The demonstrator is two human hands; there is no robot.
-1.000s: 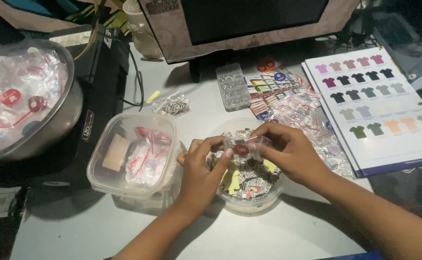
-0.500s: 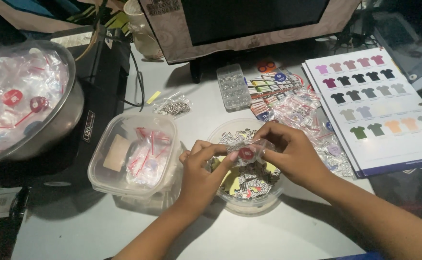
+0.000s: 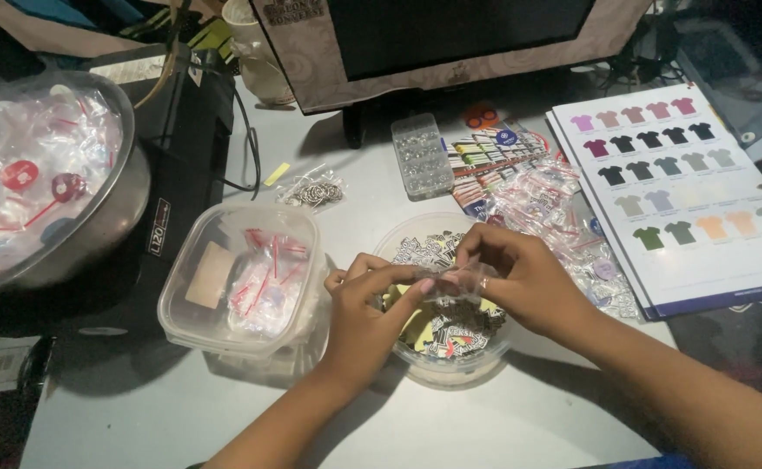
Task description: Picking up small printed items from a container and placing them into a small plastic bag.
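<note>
My left hand (image 3: 368, 308) and my right hand (image 3: 520, 278) meet over a round clear container (image 3: 450, 369) full of small printed stickers. Between the fingertips of both hands is a small clear plastic bag (image 3: 459, 282), pinched from either side. What lies inside the bag cannot be made out. To the left of my left hand stands a square clear tub (image 3: 242, 278) holding small bags with red seal strips and a tan card.
A metal bowl (image 3: 94, 221) of packed clear bags sits at the far left on a black machine (image 3: 185, 156). A monitor (image 3: 450, 43) stands behind; a clear bead box (image 3: 420, 156), loose bags (image 3: 546, 200) and a shirt colour chart (image 3: 685, 191) lie right.
Both hands have stayed over the round container, working the small clear bag; the red item seen between the fingers earlier no longer shows.
</note>
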